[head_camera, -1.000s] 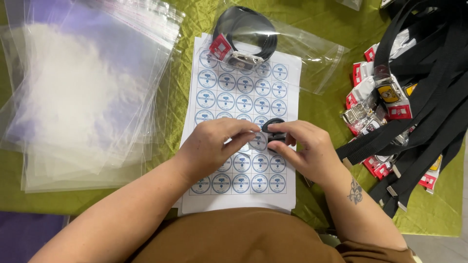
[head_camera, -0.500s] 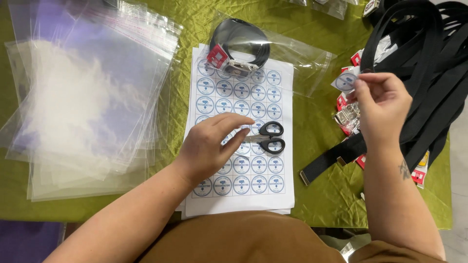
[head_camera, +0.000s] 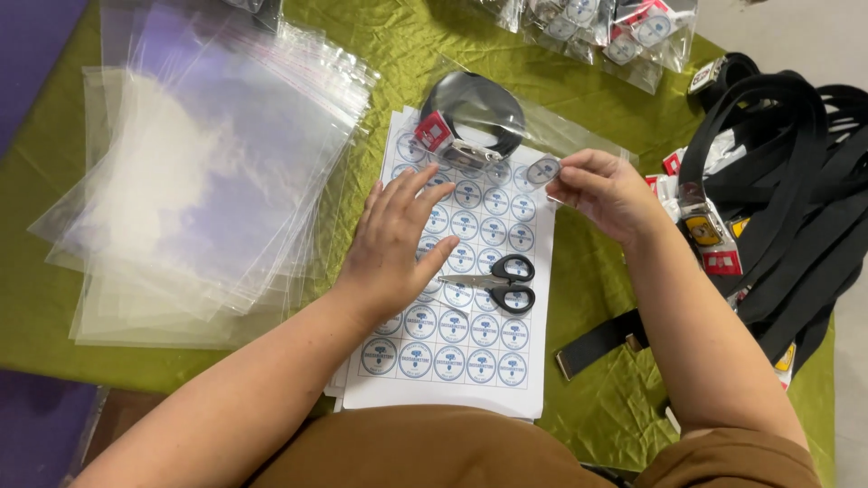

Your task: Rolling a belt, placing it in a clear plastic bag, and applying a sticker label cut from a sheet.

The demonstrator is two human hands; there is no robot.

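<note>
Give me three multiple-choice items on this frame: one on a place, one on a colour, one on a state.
1. Where do the scissors lie?
A. On the sticker sheet
B. On the pile of clear bags
C. On the black belts

2. What colour is the tablecloth?
A. Red
B. Olive green
C. White

3. What is the right hand doing?
A. Resting flat on the sheet
B. Gripping the scissors
C. Pinching a round sticker at the fingertips

Answers:
1 A, the black-handled scissors rest on the sheet's printed rows, beside the left hand.
2 B, green cloth shows all around the sheet.
3 C, the sticker sits between thumb and fingers, raised above the sheet's top right corner.
</note>
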